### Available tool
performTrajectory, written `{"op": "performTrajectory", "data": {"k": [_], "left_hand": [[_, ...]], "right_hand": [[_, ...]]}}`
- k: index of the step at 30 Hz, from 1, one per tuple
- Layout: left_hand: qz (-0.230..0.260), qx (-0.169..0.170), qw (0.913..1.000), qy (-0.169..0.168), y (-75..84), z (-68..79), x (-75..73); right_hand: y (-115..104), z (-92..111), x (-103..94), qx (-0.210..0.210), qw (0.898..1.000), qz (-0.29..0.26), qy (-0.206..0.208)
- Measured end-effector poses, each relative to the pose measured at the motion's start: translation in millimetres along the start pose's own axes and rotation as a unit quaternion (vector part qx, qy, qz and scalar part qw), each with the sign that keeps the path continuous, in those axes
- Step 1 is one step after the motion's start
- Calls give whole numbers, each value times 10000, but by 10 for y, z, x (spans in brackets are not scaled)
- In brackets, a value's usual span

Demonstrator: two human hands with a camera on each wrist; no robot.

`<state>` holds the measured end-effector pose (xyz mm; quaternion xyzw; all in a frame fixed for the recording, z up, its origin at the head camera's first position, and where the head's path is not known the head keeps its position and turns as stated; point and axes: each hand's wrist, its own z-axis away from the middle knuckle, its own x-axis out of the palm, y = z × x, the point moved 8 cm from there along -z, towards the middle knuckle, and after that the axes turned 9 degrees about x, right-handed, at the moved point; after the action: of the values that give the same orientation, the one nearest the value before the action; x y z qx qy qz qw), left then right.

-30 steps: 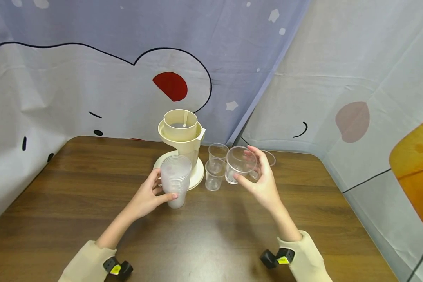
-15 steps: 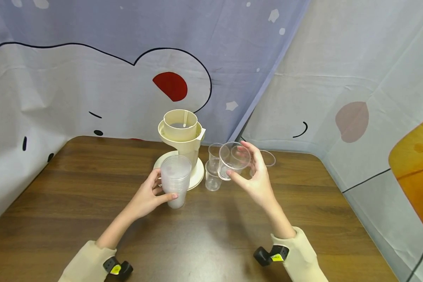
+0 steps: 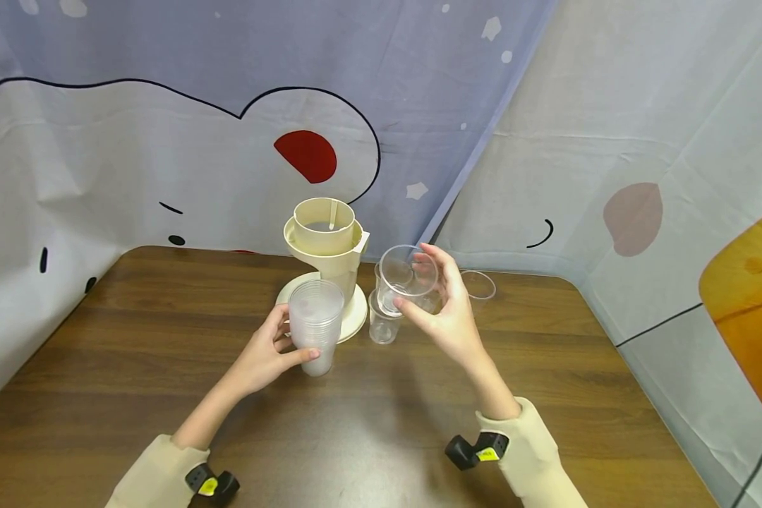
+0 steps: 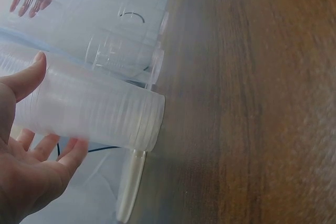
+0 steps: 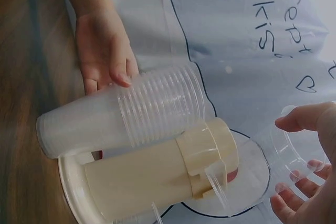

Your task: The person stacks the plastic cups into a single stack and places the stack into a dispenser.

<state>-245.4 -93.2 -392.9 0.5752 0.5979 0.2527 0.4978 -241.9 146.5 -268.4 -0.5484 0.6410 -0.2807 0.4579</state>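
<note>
My left hand grips a tall stack of nested clear plastic cups, thumb on the near side and fingers behind. The stack stands upright on the table in front of a cream cup dispenser with a round base. In the right wrist view the stacked rims point toward the cloth. Held up between thumb and fingers of my right hand is a single clear plastic cup, slightly tilted. It overlaps clear cups standing on the table, one of which shows below it.
Another clear cup stands behind my right hand, partly hidden. The brown wooden table ends at a printed cloth backdrop at the back and right. Each sleeve carries a black wrist camera.
My right hand has moved left and a little away with the single cup, from beside the standing cups to over them. The left hand and its stack stay in place.
</note>
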Motion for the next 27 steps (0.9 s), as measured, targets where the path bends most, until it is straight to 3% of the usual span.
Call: {"op": "performTrajectory", "data": {"k": [27], "left_hand": [[8,-36,10000,25,1,8,5]], "right_hand": [[-175,-44,233,-295,9990,-263,-201]]}}
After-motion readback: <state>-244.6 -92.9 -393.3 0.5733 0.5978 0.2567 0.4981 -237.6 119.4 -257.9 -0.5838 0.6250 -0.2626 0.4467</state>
